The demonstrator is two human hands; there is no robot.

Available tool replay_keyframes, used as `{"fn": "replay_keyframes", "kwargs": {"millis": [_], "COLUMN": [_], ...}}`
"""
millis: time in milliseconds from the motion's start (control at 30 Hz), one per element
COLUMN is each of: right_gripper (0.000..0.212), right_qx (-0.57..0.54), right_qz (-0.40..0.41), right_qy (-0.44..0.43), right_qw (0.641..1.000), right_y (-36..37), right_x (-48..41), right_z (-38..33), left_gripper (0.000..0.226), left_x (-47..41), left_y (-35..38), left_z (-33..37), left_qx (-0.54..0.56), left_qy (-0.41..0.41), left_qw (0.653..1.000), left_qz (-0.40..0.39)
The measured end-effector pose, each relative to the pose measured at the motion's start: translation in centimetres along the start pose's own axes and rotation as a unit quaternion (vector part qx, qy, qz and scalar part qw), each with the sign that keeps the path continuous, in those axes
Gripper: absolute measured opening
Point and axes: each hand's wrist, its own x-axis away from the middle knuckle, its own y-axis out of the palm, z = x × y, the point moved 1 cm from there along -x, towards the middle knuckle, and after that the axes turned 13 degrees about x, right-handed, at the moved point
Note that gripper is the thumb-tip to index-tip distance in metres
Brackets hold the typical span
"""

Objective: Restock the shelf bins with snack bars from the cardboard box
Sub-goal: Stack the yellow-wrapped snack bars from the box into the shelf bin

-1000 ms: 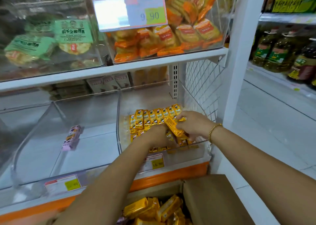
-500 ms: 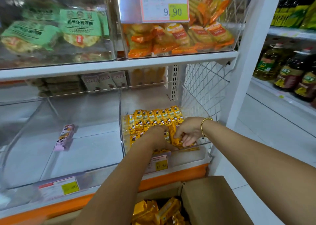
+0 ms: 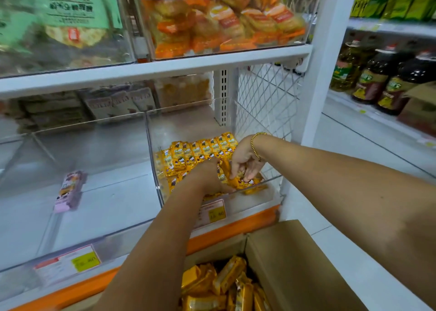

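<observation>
Early days imo: right bin [image 3: 273, 177] has one far row of snack bars [image 3: 200, 150], right hand [image 3: 245, 162] pinching more at its near edge, left hand [image 3: 207, 176] buried so can't tell its grip, cardboard box [image 3: 295, 263] near me w/ plenty left.

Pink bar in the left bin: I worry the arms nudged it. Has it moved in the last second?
No. The pink bar lies at the same floor seam in the left bin; only the camera shifted.
</observation>
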Motion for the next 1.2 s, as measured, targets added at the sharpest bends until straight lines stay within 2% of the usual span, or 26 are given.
{"fn": "replay_keyframes", "kwargs": {"millis": [67, 100, 167, 233, 333, 433, 500, 567, 633, 700, 767, 867, 967, 1067, 1133, 1200], "right_gripper": [0.011, 0.018, 0.042, 0.052, 0.049, 0.025, 0.022, 0.025, 0.025, 0.031, 0.028, 0.029, 0.037, 0.048, 0.052, 0.053], "right_qx": [0.021, 0.042, 0.095, 0.115, 0.084, 0.009, 0.042, 0.095, 0.143, 0.193, 0.251, 0.349, 0.518, 0.601, 0.611, 0.591], "right_qz": [0.040, 0.049, 0.015, -0.020, 0.000, 0.077, 0.126, 0.110, 0.132, 0.185, 0.202, 0.131, 0.102, 0.102, 0.133, 0.166], "right_qy": [-0.023, -0.025, 0.009, 0.034, 0.016, -0.039, -0.069, -0.049, -0.045, -0.068, -0.105, -0.175, -0.183, -0.194, -0.203, -0.216], "right_qw": [0.999, 0.998, 0.995, 0.993, 0.996, 0.996, 0.989, 0.988, 0.980, 0.961, 0.941, 0.912, 0.829, 0.769, 0.753, 0.759], "right_y": [-0.1, 0.0, 0.6, 0.9, 0.5, -0.1, -0.4, -0.1, 0.1, 0.1, -0.2, -1.2, -1.7, -0.3, 0.3, 0.3], "right_x": [-0.3, -0.3, 0.1, -0.2, -0.4, -0.8, -1.5, -1.9, -2.2, -2.0, -1.5, -0.3, 0.7, 0.8, 0.9, 0.8], "right_z": [-0.2, -0.4, -0.8, -0.9, -0.5, -0.1, 0.2, 0.1, -0.5, -0.8, -0.7, 0.1, 0.7, 1.4, 1.8, 1.8], "left_gripper": [0.109, 0.110, 0.110, 0.108, 0.102, 0.093, 0.088, 0.087, 0.089, 0.091, 0.092, 0.088, 0.087, 0.087, 0.089, 0.090], "left_x": [0.0, 0.0, 0.1, 0.3, 0.5, 0.6, 0.6, 0.5, 0.3, 0.0, 0.0, -0.1, -0.2, -0.1, -0.1, -0.2], "left_y": [0.0, 0.0, -0.1, -0.3, -0.4, -0.4, -0.4, -0.2, -0.1, -0.2, -0.3, -0.2, -0.2, -0.1, -0.1, -0.2], "left_z": [0.0, 0.0, 0.1, 0.3, 0.5, 0.6, 0.7, 0.7, 0.3, 0.1, 0.0, -0.1, -0.2, -0.3, -0.2, 0.0], "left_qx": [-0.003, -0.004, -0.006, -0.011, -0.034, -0.068, -0.102, -0.132, -0.129, -0.095, -0.069, -0.051, -0.046, -0.048, -0.050, -0.068], "left_qy": [0.002, 0.003, 0.009, 0.019, 0.026, 0.023, 0.020, 0.019, 0.010, 0.009, 0.014, 0.021, 0.024, 0.024, 0.022, 0.023], "left_qw": [1.000, 1.000, 1.000, 1.000, 0.999, 0.997, 0.994, 0.990, 0.990, 0.995, 0.997, 0.998, 0.999, 0.999, 0.998, 0.997], "left_qz": [0.001, 0.002, 0.004, 0.002, -0.009, -0.023, -0.036, -0.049, -0.050, -0.043, -0.036, -0.022, -0.010, -0.010, -0.005, 0.006]}}
